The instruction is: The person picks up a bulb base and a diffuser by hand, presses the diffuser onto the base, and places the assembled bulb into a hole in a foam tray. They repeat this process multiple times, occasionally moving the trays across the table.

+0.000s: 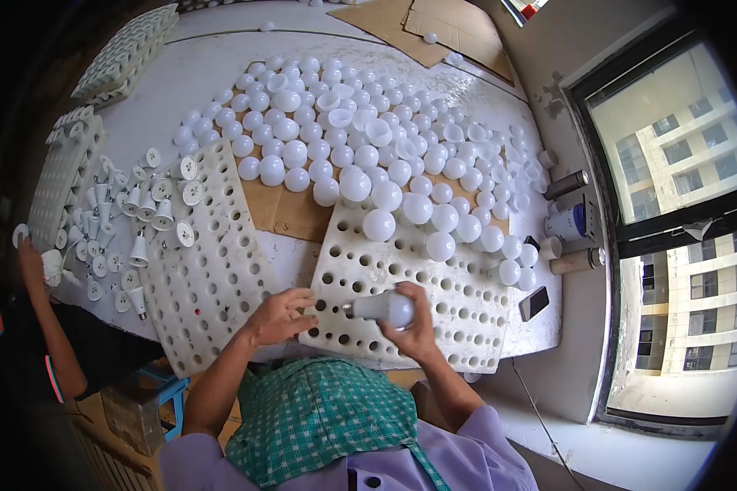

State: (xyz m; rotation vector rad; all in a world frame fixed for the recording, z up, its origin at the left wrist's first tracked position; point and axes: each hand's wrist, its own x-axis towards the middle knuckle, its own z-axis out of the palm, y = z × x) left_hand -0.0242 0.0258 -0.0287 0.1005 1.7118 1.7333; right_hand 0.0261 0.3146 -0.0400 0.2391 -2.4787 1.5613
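Observation:
My right hand (413,324) grips a light bulb (377,308) by its white dome, and the bulb lies sideways with its screw base pointing left. Just left of that base is my left hand (282,317), fingers apart and holding nothing. Both hands are above the near edge of a white foam tray (360,245) with rows of holes. Loose white bulb domes (378,224) cover the tray's far part and the cardboard behind it. To the left, a second foam tray (221,286) lies at an angle.
Bulb bodies without domes (146,204) are heaped at the left. A co-worker's hand (31,266) is at the far left edge, near stacked foam trays (61,176). A phone (534,304) lies at the right. Cylindrical containers (567,185) stand by the window (671,147).

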